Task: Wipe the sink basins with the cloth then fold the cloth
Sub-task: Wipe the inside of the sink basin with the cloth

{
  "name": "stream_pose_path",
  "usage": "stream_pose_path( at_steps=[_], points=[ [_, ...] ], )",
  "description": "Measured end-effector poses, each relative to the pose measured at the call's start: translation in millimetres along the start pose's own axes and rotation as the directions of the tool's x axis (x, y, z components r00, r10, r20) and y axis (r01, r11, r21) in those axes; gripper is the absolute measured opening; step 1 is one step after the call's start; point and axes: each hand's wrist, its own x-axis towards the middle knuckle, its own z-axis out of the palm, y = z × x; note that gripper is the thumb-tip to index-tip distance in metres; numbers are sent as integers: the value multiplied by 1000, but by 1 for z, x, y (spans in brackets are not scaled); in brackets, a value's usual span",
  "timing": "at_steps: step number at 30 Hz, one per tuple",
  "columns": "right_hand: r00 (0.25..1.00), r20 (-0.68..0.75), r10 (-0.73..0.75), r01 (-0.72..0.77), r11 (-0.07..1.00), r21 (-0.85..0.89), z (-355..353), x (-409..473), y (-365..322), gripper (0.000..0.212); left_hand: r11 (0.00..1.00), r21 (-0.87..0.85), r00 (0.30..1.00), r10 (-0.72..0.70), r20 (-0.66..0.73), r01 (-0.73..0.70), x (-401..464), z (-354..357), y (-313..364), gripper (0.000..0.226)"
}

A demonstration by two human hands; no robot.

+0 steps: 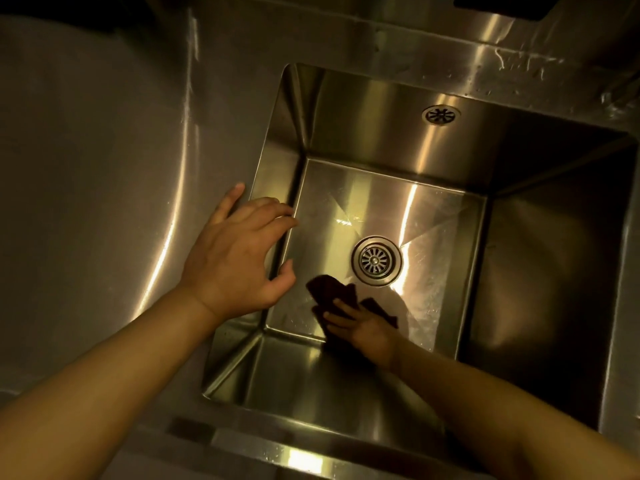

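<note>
A deep stainless steel sink basin (433, 216) fills the middle of the head view, with a round drain (376, 260) in its floor. A dark cloth (329, 289) lies on the basin floor near the front left corner, just in front of the drain. My right hand (363, 329) reaches down into the basin and presses flat on the cloth, fingers spread over it. My left hand (239, 258) rests on the basin's left rim, fingers apart and curled over the edge, holding nothing.
A steel counter (104, 168) spreads to the left of the basin. An overflow grille (440, 115) sits high on the back wall. The back ledge (485, 57) shows water drops. A dark object (502, 3) is at the top edge.
</note>
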Motion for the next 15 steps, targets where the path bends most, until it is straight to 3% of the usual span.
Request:
stream_pose_path(
  at_steps=[6, 9, 12, 15],
  points=[
    [992, -126, -21, 11, 997, -76, -48, 85, -19, 58, 1000, 2, 1000, -1, -8, 1, 0, -2, 2, 58],
    [954, -297, 25, -10, 999, 52, -79, 94, 14, 50, 1000, 3, 1000, 10, -16, -10, 0, -1, 1, 56],
    [810, -475, 343, -160, 910, 384, -108, 64, 71, 48, 1000, 9, 1000, 18, -23, -18, 0, 1, -1, 56],
    [752, -423, 505, -431, 863, 263, -107, 10, 129, 50, 1000, 5, 999, 27, -39, -26, 0, 2, -2, 55]
  ],
)
